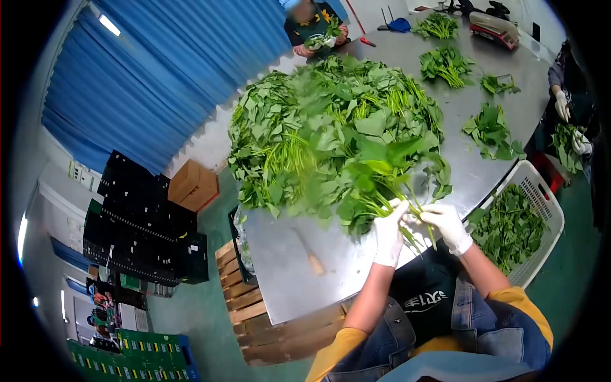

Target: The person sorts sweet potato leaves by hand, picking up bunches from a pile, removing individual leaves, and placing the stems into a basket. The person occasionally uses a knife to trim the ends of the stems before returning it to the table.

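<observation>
My left hand (389, 237), in a white glove, is closed around the stems of a bunch of leafy greens (375, 194) at the table's near edge. Close beside it, my right hand (447, 224), also gloved in white, pinches a few green stems of the same bunch. Cut stem ends hang below my fingers. Just beyond my hands rises a big heap of leafy greens (286, 153). To the left, a knife with a wooden handle (316, 263) lies on the metal table (273, 254).
A white crate (555, 213) of greens stands at my right. Small bunches (445, 65) lie along the table's right side near a scale (494, 30). One person (312, 28) handles greens across the table, another (566, 105) at far right. Black crates (137, 223) and a cardboard box (192, 184) stand left.
</observation>
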Motion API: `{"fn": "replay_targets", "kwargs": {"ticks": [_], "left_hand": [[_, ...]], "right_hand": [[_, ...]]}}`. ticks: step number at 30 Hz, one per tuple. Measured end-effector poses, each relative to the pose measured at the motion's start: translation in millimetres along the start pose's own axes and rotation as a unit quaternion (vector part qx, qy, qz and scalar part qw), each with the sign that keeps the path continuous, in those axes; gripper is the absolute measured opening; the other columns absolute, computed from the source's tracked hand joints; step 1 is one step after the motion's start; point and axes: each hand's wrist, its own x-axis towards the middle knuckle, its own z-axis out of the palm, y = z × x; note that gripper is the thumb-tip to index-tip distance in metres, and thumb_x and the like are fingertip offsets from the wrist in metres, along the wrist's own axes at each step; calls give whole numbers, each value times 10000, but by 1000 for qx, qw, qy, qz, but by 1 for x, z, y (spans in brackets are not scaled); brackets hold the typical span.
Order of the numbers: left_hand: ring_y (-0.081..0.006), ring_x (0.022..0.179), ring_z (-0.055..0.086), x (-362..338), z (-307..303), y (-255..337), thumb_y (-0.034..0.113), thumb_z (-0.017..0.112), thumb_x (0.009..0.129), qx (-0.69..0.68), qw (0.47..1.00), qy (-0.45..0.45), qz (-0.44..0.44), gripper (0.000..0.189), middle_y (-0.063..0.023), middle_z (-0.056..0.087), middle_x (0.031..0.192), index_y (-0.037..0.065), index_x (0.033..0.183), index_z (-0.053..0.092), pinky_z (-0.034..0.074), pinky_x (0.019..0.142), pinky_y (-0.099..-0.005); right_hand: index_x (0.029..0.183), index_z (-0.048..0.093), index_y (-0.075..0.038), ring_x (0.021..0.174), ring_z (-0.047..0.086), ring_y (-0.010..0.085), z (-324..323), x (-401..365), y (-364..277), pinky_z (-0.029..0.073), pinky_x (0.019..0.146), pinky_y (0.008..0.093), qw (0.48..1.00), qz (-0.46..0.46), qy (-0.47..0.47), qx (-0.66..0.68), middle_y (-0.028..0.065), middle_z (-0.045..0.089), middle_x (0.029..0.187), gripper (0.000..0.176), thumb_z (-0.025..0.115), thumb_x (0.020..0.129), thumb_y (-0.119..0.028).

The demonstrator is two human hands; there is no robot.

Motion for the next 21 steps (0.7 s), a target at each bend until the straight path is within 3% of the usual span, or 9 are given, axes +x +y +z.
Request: {"fn": "replay_targets", "kwargs": {"ticks": [2, 4, 9, 12, 13, 16, 17, 20, 21], "left_hand": [[-53, 607, 529, -17, 17, 3, 37, 675, 827, 28, 999, -20, -28, 242, -60, 664, 842, -36, 1053, 630, 401, 530, -177], [-36, 573, 480, -21, 17, 9, 97, 642, 869, 89, 995, -40, -27, 232, -57, 674, 856, -38, 1058, 642, 348, 501, -174], [-62, 565, 503, 0, -39, 62, 165, 550, 938, -50, 989, 42, 135, 229, -54, 672, 843, -14, 1057, 627, 340, 476, -184], [-54, 625, 492, 60, -118, 108, 193, 532, 956, -109, 967, 152, 171, 220, -32, 630, 854, 22, 1081, 591, 377, 535, -173], [-45, 661, 476, 38, -92, 137, 218, 529, 964, -120, 961, 141, 205, 236, -39, 615, 900, 20, 1080, 580, 386, 569, -171], [-55, 665, 473, 12, -73, 141, 235, 501, 984, -58, 977, 131, 158, 265, -48, 613, 911, 14, 1121, 549, 388, 568, -183], [-58, 667, 474, 8, -76, 128, 239, 502, 984, -55, 982, 116, 136, 268, -48, 611, 909, 15, 1122, 549, 390, 577, -185], [-65, 669, 474, -15, -70, 95, 247, 506, 980, -57, 992, 81, 75, 271, -46, 612, 900, 21, 1124, 549, 390, 598, -186], [-68, 664, 475, -24, -60, 84, 248, 519, 973, -90, 991, 80, 55, 273, -42, 613, 884, 20, 1118, 550, 399, 607, -197]], "right_hand": [[991, 662, 48, 697, 607, 107, -19, -17, 2, 455, 611, 212, 998, 53, 29, 35, 58, 681, 840, 202, 587, 857, -83], [1012, 644, 37, 723, 597, 114, -64, -38, 9, 448, 619, 218, 991, -72, 106, -23, 67, 669, 901, 205, 575, 865, -87], [1434, 297, -14, 1315, 388, 217, -258, -74, 82, 365, 1038, 299, 872, -173, 224, 400, 94, 353, 1474, 612, 475, 974, -376], [1417, 332, -15, 1271, 431, 217, -329, -108, 127, 395, 995, 331, 875, 78, 220, 424, 110, 370, 1461, 599, 486, 969, -382], [1401, 367, -10, 1153, 498, 164, -280, -107, 102, 442, 871, 270, 959, 84, 189, 194, 111, 434, 1416, 634, 455, 964, -461], [1305, 502, -5, 937, 595, 108, -140, -70, 15, 443, 768, 209, 988, 116, 101, 14, 75, 628, 1111, 416, 494, 947, -216], [1229, 565, 15, 814, 615, 113, -118, -53, 22, 454, 709, 203, 981, -16, 27, -192, 71, 658, 980, 368, 526, 923, -186], [1180, 599, 42, 660, 530, 65, -59, -2, 47, 453, 629, 196, 992, 54, -46, -100, 34, 627, 824, 331, 538, 890, -106], [1213, 594, -4, 676, 557, 59, -38, 12, 48, 467, 638, 201, 967, -5, -54, -250, 24, 635, 825, 348, 542, 882, -101]]}}
